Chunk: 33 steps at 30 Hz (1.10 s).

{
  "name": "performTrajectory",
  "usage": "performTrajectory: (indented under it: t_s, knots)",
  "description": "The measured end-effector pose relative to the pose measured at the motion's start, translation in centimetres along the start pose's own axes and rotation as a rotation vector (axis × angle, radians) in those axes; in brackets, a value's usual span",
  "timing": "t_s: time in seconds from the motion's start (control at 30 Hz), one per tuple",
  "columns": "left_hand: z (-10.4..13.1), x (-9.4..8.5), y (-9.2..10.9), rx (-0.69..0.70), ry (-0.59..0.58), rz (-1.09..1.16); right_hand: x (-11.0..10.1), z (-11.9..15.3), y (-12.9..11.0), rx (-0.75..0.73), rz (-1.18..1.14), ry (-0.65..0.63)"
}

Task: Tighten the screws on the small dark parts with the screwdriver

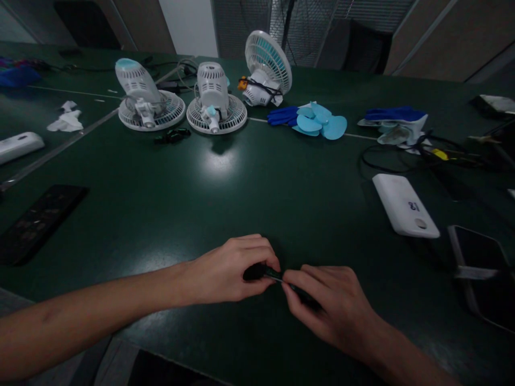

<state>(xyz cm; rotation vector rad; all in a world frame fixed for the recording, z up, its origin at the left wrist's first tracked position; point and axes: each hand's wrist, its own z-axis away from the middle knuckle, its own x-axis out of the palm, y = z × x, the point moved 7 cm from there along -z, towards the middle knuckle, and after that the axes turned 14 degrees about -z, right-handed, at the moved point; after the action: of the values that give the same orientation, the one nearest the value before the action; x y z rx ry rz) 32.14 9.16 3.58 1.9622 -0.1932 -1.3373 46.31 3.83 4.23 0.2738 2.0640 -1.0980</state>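
Note:
Near the front of the table, both my hands meet over a thin metal shaft (274,277). My right hand (332,303) is closed round a dark handle (306,296), which looks like that of a small screwdriver, its shaft pointing left. My left hand (237,266) is curled, with thumb and fingertips pinched at the shaft's far end around a small dark piece (272,272). Fingers partly hide this piece, and I cannot make out its kind.
Two white fans (213,94) lie face down at the back; a third fan (267,67) leans beside them. Light-blue fan blades (322,122) and blue gloves (396,114) lie farther right. A white power bank (404,206) and phone (480,249) are right; a dark tray (38,222) is left.

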Motion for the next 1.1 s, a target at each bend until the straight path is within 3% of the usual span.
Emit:
performTrajectory:
  t_s: [0.13, 0.5, 0.9, 1.1]
  knots:
    - [-0.1, 0.0, 0.0, -0.003, 0.006, -0.013, -1.0, 0.0, 0.0, -0.022, -0.011, 0.088]
    - [1.1, -0.6, 1.0, 0.151, 0.146, -0.246, -1.8, 1.8, 2.1, 0.062, -0.088, 0.038]
    - [0.1, -1.4, -0.5, -0.023, 0.129, 0.018, -1.9, 1.8, 2.3, 0.093, -0.125, 0.026]
    - [0.4, -2.1, -0.5, -0.054, 0.238, -0.004, -1.8, 1.9, 2.4, 0.087, -0.125, 0.027]
